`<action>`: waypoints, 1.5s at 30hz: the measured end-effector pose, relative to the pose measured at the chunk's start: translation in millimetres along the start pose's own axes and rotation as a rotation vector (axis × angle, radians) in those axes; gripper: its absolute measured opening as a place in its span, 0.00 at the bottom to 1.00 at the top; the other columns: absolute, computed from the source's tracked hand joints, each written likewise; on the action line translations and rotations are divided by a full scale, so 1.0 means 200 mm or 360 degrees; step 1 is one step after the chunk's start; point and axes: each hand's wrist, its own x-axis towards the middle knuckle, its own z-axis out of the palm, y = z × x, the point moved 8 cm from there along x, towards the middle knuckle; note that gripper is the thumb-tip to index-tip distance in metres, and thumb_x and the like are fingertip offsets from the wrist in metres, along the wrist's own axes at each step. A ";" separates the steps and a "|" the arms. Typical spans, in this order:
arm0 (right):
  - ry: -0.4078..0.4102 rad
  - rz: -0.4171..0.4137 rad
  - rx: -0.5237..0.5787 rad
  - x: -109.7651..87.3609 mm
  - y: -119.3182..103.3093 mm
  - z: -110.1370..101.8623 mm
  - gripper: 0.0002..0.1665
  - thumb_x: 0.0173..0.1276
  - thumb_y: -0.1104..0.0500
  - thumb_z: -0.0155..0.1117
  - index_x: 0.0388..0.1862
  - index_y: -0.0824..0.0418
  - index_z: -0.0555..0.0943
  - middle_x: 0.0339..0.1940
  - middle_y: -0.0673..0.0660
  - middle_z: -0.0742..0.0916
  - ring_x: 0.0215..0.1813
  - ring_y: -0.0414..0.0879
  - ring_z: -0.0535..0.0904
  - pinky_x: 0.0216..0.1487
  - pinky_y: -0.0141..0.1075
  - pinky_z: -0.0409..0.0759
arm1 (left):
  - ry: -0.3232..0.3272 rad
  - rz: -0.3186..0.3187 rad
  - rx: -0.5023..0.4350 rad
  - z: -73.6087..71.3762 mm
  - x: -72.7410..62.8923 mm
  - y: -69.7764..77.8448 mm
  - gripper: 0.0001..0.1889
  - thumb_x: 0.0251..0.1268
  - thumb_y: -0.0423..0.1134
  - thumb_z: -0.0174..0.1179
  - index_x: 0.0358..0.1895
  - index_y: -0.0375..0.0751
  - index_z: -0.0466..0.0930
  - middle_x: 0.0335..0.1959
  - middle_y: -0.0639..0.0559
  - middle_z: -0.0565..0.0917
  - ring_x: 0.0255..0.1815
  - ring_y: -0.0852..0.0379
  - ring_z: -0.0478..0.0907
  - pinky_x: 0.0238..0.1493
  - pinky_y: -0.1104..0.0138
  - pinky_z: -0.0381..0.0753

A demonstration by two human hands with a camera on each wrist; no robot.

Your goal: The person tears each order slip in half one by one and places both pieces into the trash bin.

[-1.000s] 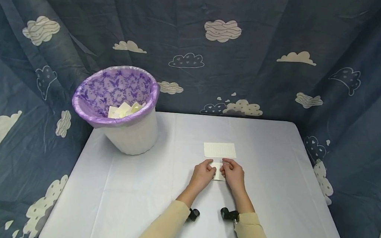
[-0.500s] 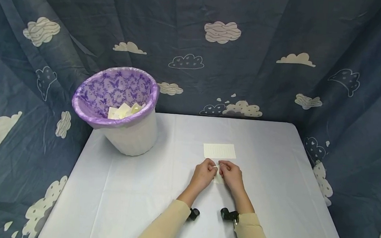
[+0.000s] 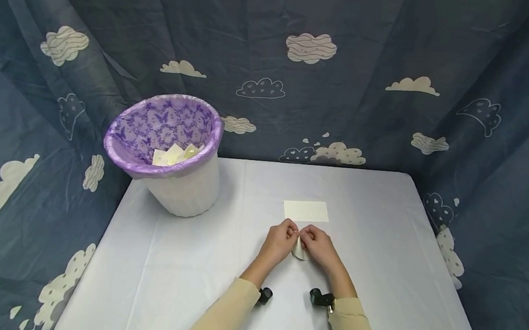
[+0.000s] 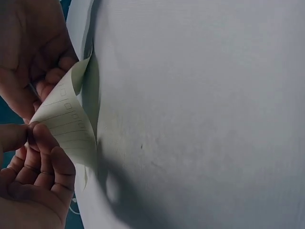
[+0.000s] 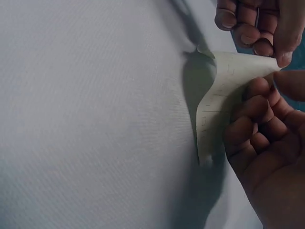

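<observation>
A cream note sheet (image 3: 301, 250) printed with lines and small checkboxes hangs bent between my hands at the middle of the table. My left hand (image 3: 282, 240) pinches its top edge between thumb and fingertips. Right beside it, my right hand (image 3: 319, 245) pinches the same edge, so the fingertips of both hands nearly meet. In the left wrist view the printed face of the sheet (image 4: 66, 126) curves down below the fingers. Seen from the right wrist, the sheet (image 5: 224, 90) bows outward, its lower edge close to the white cloth. Another cream sheet (image 3: 306, 211) lies flat just beyond the hands.
A white bin (image 3: 187, 195) with a purple butterfly-print liner stands at the table's back left. Several cream paper pieces (image 3: 174, 155) lie inside it. The white table (image 3: 190, 283) is bordered behind and on both sides by dark blue cloud-patterned cloth (image 3: 255, 40).
My hands have drawn together along the sheet's top edge, the right one moving left. The sheet, flatter a second ago, now bends into a cone-like curve. The flat sheet stays put.
</observation>
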 end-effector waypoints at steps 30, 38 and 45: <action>-0.0173 -0.0226 0.0473 -0.08 -0.26 0.03 0.16 0.85 0.55 0.57 0.46 0.68 0.78 0.27 0.51 0.77 0.33 0.44 0.73 0.37 0.36 0.75 | -0.0013 0.0088 -0.0256 -0.24 -0.06 0.09 0.04 0.79 0.40 0.62 0.44 0.44 0.83 0.31 0.55 0.84 0.28 0.67 0.76 0.28 0.74 0.74; -0.0047 -0.0367 0.0520 -0.10 -0.43 -0.01 0.14 0.84 0.57 0.58 0.44 0.69 0.78 0.28 0.52 0.77 0.32 0.42 0.71 0.34 0.32 0.72 | 0.0059 0.0120 -0.0418 -0.35 -0.07 0.18 0.05 0.80 0.40 0.62 0.44 0.43 0.82 0.32 0.51 0.85 0.31 0.61 0.80 0.32 0.74 0.76; -0.0025 -0.0466 0.0583 -0.09 -0.57 -0.03 0.14 0.85 0.57 0.57 0.43 0.69 0.79 0.28 0.53 0.77 0.32 0.42 0.72 0.36 0.32 0.73 | 0.0155 0.0189 -0.0559 -0.45 -0.08 0.24 0.08 0.80 0.42 0.61 0.45 0.41 0.81 0.34 0.48 0.86 0.34 0.64 0.82 0.39 0.72 0.84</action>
